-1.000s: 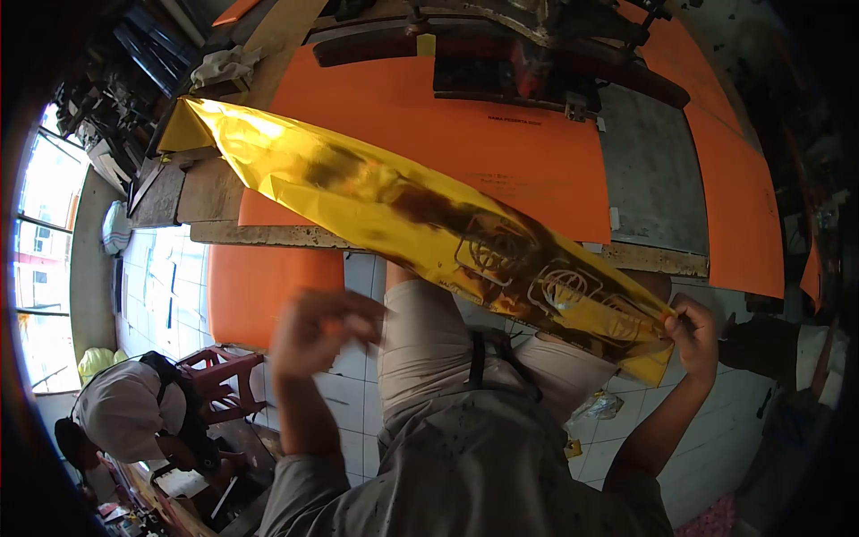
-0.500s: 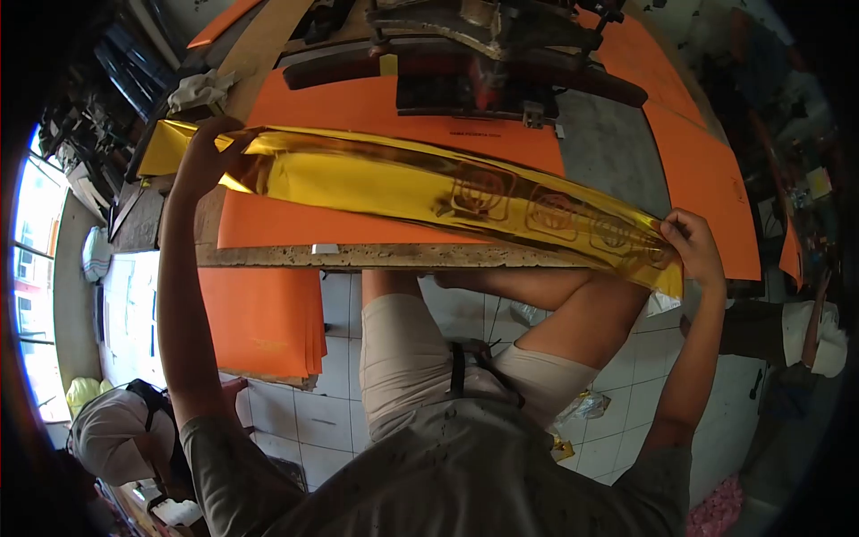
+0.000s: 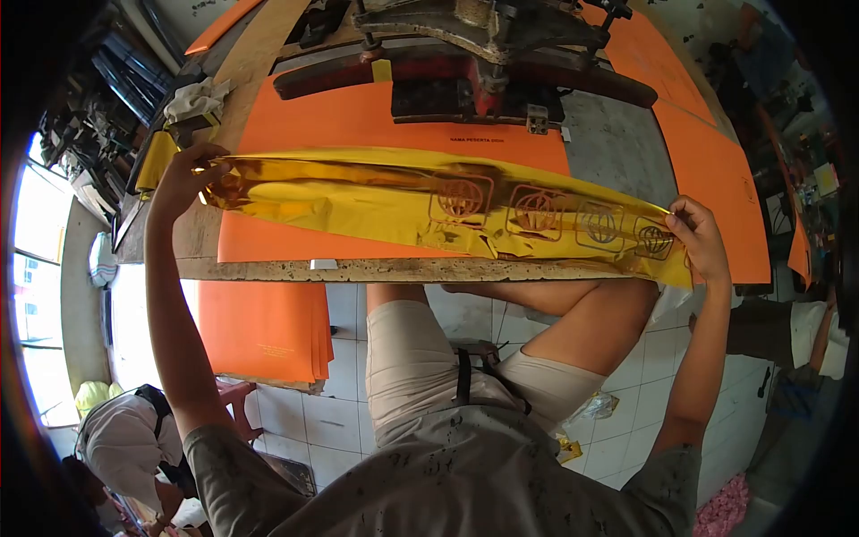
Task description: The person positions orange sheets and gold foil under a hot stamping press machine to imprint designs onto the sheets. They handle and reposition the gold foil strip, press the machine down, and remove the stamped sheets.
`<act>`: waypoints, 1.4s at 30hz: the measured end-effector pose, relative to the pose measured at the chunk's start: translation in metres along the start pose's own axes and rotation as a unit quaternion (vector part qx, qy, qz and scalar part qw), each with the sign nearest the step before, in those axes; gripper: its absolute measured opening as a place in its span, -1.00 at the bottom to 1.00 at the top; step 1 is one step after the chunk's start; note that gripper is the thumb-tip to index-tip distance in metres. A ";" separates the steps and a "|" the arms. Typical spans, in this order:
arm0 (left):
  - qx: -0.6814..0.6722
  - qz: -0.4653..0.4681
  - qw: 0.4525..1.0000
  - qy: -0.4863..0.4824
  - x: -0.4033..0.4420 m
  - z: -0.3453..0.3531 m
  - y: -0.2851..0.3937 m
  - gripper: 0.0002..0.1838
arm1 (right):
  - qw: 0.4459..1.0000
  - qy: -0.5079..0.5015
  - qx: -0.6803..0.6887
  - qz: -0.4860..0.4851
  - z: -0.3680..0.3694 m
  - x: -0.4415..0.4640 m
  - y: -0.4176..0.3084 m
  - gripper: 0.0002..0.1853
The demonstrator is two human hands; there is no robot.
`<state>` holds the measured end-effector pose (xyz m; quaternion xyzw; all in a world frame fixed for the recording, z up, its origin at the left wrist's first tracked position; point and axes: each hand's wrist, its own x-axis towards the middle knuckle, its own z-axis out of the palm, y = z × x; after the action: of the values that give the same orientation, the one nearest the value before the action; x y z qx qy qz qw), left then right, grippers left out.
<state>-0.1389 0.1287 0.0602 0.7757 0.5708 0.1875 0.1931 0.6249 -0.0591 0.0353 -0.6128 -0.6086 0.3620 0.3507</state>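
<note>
A long strip of shiny gold foil (image 3: 358, 201) stretches across in front of me, creased, with several globe-like emblems stamped out toward its right part. My left hand (image 3: 185, 179) is closed on the bunched left end of the strip. At the other end, my right hand (image 3: 701, 237) pinches the upper corner between thumb and fingers. Under the foil lies an orange sheet (image 3: 358, 116) with small black print on it. The strip's lower edge hangs near the worn front edge of the wooden table (image 3: 501, 271).
A heavy metal press (image 3: 492, 54) stands over the table ahead. More orange sheets (image 3: 716, 179) lie at the right, and a stack (image 3: 259, 331) sits below the table at left. A crumpled cloth (image 3: 197, 98) rests at back left. Another person (image 3: 134, 430) is bent over at lower left.
My left hand has moved left and slightly down along the foil. The emblems have shifted left, and another shows near my right hand. The strip is more level and spread wider.
</note>
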 end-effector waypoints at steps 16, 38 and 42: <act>-0.060 -0.063 0.996 0.002 -0.018 -0.037 -0.022 -0.72 | 0.997 -0.072 -0.032 0.018 0.021 0.004 -0.025 -0.74; 0.020 0.010 0.998 0.056 -0.028 -0.021 0.005 -0.74 | 0.997 -0.067 -0.007 0.024 0.007 -0.025 -0.006 -0.74; 0.001 0.001 0.999 0.037 -0.025 -0.014 0.020 -0.75 | 0.997 -0.047 -0.026 0.049 0.006 -0.033 -0.004 -0.74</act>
<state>-0.1373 0.1002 0.0809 0.7692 0.5767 0.2157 0.1709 0.6180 -0.0924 0.0365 -0.6332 -0.6030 0.3912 0.2870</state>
